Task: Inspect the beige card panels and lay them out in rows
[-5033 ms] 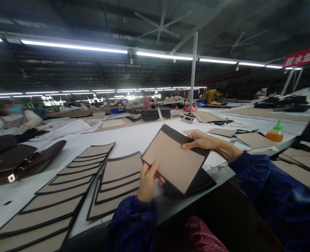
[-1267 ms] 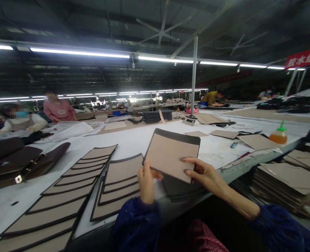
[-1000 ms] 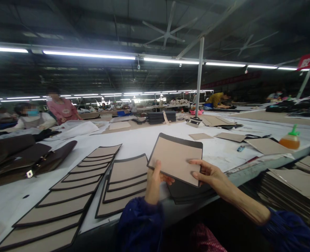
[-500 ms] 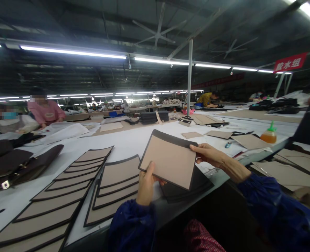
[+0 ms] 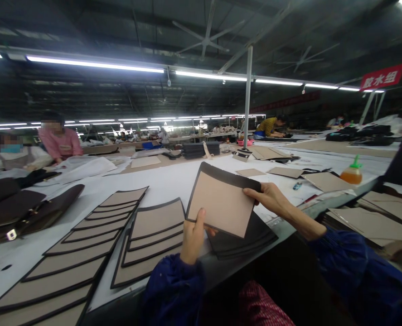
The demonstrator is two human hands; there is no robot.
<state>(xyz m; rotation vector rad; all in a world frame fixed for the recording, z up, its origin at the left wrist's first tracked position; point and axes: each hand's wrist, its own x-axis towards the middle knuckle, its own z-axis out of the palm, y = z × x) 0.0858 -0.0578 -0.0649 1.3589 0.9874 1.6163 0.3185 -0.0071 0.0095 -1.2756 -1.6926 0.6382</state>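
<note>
Both my hands hold a flat tan panel with a dark brown border (image 5: 219, 201), tilted up above the table edge. My left hand (image 5: 193, 237) pinches its lower left side. My right hand (image 5: 268, 197) grips its upper right corner. Under the panel lies a stack of dark panels (image 5: 241, 237). Just left of my left hand, similar bordered tan panels (image 5: 155, 233) lie overlapping in a row, and a longer overlapping row (image 5: 75, 258) runs further left.
A white-covered work table (image 5: 160, 181) stretches ahead, with loose tan pieces (image 5: 326, 181) and an orange bottle with a green cap (image 5: 350, 176) at right. Dark brown bags (image 5: 47, 208) lie at left. Co-workers sit and stand beyond; a metal pole (image 5: 246, 99) rises behind.
The panel has tilted, its top edge swinging left, and my right hand has moved up to its upper right corner. The view has shifted slightly as my head moved.
</note>
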